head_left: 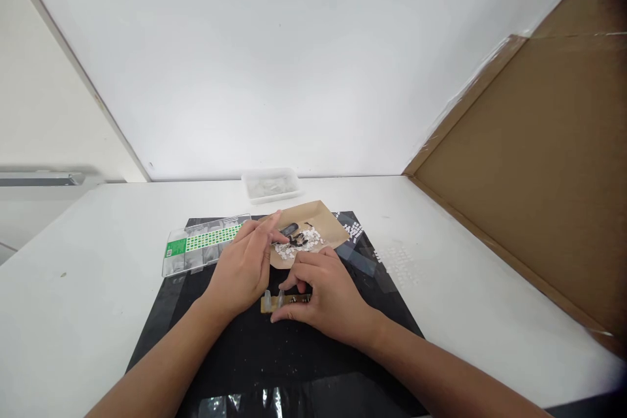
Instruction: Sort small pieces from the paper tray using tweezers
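- Head view, work position: a tan holder strip (pixel 274 305) lies on the black mat (pixel 245 366), just below the centre of the frame. One clear tip (pixel 267 300) stands at its left end; a second clear piece (pixel 281 298) is just to the right of it.
- Right hand (pixel 326 290), lower centre: thumb and index finger bracket the second piece, one at each end of it. Whether they pinch that piece or the strip cannot be told.
- Left hand (pixel 245 266), left of centre: its digits are spread at the edge of the brown paper tray (pixel 330 219). Its grip on any part cannot be confirmed.
- Tray contents, centre: white chips (pixel 313 236) and a dark oblong item (pixel 290 229).
- Surroundings: a compartment case (pixel 179 247) with a green label, left of centre; a white tub (pixel 252 199), above centre.
- Step in hand (judgement): positioning the second piece on the strip.
- Next move (judgement): steady the strip, align the piece with its neighbour, then release without tipping either.
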{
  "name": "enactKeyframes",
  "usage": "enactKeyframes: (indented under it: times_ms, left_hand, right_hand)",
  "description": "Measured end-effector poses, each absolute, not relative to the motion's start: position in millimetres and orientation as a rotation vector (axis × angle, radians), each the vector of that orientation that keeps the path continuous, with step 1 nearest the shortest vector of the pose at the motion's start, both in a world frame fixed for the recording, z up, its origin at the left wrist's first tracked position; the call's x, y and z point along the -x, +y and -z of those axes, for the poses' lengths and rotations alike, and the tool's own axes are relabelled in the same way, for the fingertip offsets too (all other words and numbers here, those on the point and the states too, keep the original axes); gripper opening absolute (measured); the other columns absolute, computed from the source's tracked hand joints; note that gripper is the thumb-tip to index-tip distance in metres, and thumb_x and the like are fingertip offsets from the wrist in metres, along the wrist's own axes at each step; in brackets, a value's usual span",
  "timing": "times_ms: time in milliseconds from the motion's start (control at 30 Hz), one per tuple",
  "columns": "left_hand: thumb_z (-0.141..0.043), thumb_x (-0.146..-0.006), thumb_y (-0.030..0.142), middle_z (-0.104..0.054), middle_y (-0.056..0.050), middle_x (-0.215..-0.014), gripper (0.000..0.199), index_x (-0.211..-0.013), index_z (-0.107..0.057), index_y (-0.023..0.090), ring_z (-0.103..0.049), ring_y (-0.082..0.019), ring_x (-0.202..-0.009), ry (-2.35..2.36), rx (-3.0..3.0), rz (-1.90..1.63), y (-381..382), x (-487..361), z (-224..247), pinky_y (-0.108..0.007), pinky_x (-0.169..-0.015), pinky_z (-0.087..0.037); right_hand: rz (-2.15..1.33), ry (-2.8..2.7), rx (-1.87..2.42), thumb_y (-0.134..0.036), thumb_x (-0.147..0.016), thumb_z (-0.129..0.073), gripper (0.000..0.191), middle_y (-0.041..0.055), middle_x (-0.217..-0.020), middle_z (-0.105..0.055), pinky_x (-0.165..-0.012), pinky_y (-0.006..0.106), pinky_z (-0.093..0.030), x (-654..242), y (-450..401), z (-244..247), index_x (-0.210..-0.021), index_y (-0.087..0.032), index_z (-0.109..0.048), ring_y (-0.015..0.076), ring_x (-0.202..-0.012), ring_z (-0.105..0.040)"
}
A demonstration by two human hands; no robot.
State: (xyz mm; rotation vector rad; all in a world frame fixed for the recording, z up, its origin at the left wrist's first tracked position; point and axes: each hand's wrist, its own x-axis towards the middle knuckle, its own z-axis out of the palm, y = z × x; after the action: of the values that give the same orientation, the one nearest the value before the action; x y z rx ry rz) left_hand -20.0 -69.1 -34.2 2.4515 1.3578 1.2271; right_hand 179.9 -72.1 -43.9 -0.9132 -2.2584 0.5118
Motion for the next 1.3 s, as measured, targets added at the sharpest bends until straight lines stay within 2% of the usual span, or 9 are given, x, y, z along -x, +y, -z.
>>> enactKeyframes:
  times_ms: [300, 667, 800, 1133, 1300]
  left_hand:
    - [-0.039, -0.107, 0.018, -0.073, -0.005, -0.106, 0.040, -0.147, -0.036, 0.019, -0.063, -0.024, -0.113, 1.450, -2.411, -1.196, -72.4, 17.9, 34.3, -0.049, -0.110, -0.045]
    - [-0.040, -0.105, 0.019, -0.071, -0.006, -0.101, 0.046, -0.150, -0.029, 0.019, -0.068, -0.024, -0.098, 1.398, -2.398, -1.204, -71.0, 18.3, 37.5, -0.045, -0.093, -0.053]
    - [-0.042, -0.104, 0.018, -0.071, -0.006, -0.101, 0.046, -0.149, -0.031, 0.020, -0.067, -0.024, -0.099, 1.388, -2.391, -1.210, -70.6, 17.9, 37.9, -0.044, -0.093, -0.052]
    - [-0.042, -0.104, 0.019, -0.070, -0.007, -0.103, 0.044, -0.147, -0.034, 0.018, -0.065, -0.025, -0.107, 1.398, -2.425, -1.189, -70.9, 18.3, 36.2, -0.045, -0.096, -0.053]
    - [-0.044, -0.102, 0.017, -0.071, -0.005, -0.101, 0.047, -0.148, -0.032, 0.020, -0.068, -0.024, -0.099, 1.386, -2.412, -1.199, -71.9, 18.2, 35.4, -0.047, -0.100, -0.051]
  right_hand:
    - [-0.475, -2.284, 0.945, -0.055, -0.059, -0.097, 0.046, -0.0071, -0.070, -0.060, -0.074, 0.032, -0.027, -178.3, -72.1, 48.0, -0.079, -0.021, -0.073, 0.0120, -0.067, -0.058]
    - [-0.460, -2.302, 0.962, -0.053, -0.060, -0.097, 0.044, -0.0068, -0.072, -0.061, -0.074, 0.032, -0.026, -178.1, -72.5, 48.8, -0.080, -0.022, -0.072, 0.0130, -0.069, -0.058]
    - [-0.428, -2.315, 0.965, -0.051, -0.060, -0.098, 0.044, -0.0063, -0.074, -0.063, -0.074, 0.032, -0.025, -178.6, -73.6, 46.6, -0.080, -0.022, -0.071, 0.0141, -0.071, -0.059]
    - [-0.298, -2.410, 0.906, -0.061, -0.063, -0.093, 0.051, -0.0032, -0.086, -0.071, -0.078, 0.035, -0.028, -182.9, -72.9, 45.6, -0.089, -0.024, -0.069, 0.0176, -0.081, -0.063]
    - [-0.198, -2.447, 0.829, -0.065, -0.068, -0.088, 0.054, -0.0005, -0.093, -0.072, -0.081, 0.036, -0.031, -187.4, -70.6, 40.1, -0.096, -0.023, -0.069, 0.0199, -0.086, -0.064]
